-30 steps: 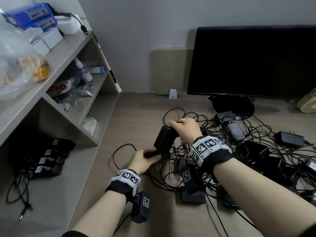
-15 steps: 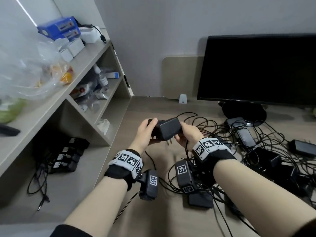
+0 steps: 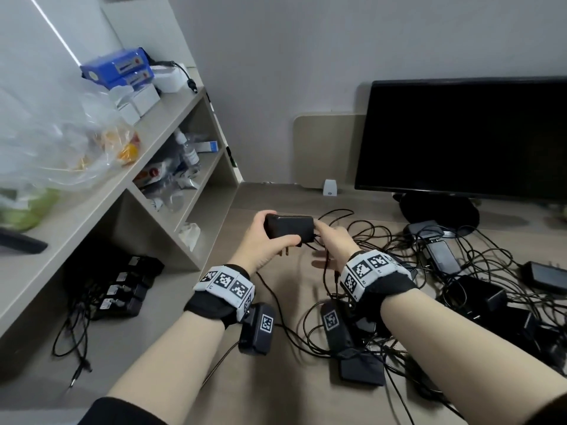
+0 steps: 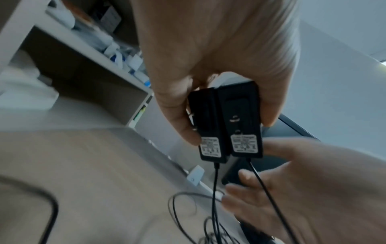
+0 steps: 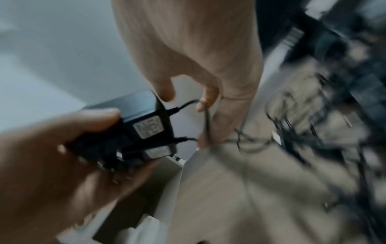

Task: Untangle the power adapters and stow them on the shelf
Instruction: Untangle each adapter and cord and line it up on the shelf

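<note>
Wood-grain desk [image 3: 171, 375] beneath tangled cables [image 3: 478, 268]

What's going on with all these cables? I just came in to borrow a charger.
A person is sorting a tangle of power adapters on the desk. The left hand holds two black adapters side by side, while the right hand pinches their cords near the bodies. Four adapters already sit on the bottom shelf.

Right of the grip and behind it, a dark monitor [image 3: 466, 136] on a round black stand [image 3: 438, 211]. Just behind the grip, a small white device [image 3: 330, 188] against the wall. Left and above, blue boxes [image 3: 118, 67], white boxes [image 3: 144, 99], a clear plastic bag [image 3: 55, 139], a bottle [image 3: 187, 148].
</note>
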`<state>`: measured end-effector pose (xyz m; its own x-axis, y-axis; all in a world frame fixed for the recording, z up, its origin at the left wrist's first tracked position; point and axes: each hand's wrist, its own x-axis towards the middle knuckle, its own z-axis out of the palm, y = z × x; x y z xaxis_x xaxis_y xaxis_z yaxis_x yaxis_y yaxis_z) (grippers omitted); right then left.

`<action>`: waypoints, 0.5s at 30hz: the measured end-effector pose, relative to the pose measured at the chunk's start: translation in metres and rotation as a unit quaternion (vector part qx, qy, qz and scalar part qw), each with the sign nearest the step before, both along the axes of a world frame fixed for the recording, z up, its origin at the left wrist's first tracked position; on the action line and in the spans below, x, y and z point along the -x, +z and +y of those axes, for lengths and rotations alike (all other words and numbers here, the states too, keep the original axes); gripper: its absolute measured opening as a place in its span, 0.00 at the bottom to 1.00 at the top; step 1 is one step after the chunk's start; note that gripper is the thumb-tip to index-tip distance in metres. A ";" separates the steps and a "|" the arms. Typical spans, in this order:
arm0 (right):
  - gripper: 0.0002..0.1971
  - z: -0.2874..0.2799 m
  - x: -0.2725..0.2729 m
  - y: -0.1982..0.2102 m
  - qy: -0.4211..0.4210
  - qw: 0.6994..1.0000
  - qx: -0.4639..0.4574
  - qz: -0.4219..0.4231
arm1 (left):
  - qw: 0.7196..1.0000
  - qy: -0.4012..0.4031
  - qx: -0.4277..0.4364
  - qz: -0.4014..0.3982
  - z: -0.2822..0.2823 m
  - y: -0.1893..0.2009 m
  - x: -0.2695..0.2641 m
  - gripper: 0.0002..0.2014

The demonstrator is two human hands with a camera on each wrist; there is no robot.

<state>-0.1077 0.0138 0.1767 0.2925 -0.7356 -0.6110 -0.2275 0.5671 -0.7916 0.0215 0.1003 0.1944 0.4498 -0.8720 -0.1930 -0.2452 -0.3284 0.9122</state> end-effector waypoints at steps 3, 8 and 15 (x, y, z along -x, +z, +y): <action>0.25 -0.001 0.004 0.029 0.089 0.986 0.134 -0.050 | 0.998 0.003 -0.005 -0.056 -0.005 0.019 -0.019 0.42; 0.47 -0.007 -0.003 0.065 0.268 0.933 0.213 -0.115 | 0.992 -0.050 -0.001 -0.117 -0.015 0.064 -0.033 0.55; 0.19 -0.010 -0.002 0.083 0.184 0.941 0.229 -0.169 | 0.991 -0.044 0.105 -0.068 -0.026 0.088 -0.011 0.50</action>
